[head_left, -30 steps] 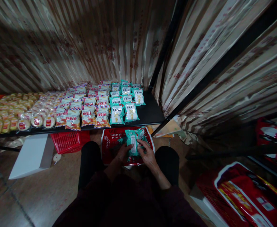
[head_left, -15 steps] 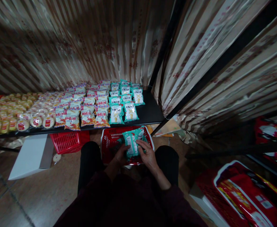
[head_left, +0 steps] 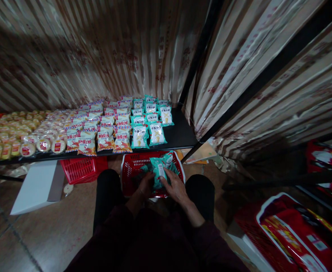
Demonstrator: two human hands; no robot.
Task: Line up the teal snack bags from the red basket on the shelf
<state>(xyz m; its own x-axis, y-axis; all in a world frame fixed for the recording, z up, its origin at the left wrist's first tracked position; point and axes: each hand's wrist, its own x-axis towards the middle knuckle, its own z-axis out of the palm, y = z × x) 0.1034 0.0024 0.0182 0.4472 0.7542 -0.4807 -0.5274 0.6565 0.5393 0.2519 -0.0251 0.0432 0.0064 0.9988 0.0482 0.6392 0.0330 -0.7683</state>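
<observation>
Between my knees stands a red basket (head_left: 128,166) with a white rim, holding several teal snack bags. Both hands are over it, on one teal bag (head_left: 158,170) whose back with a white label faces up. My left hand (head_left: 145,186) grips the bag's left edge with bent fingers. My right hand (head_left: 175,186) holds it from the right, thumb and fingers on its surface. Other teal-and-white bags (head_left: 157,133) stand in rows on the black shelf (head_left: 180,132), just beyond the basket.
Striped orange-and-white bags (head_left: 86,142), round packaged cakes (head_left: 43,144) and yellow packs fill the shelf leftward. Below are a white box (head_left: 34,187) and another red basket (head_left: 83,170). A black post (head_left: 211,132) rises right of the shelf; red packages (head_left: 298,236) lie at lower right.
The teal bag in my hands has turned and shifted slightly to the right and down. My right fingers have moved across it, and more teal bags show in the basket.
</observation>
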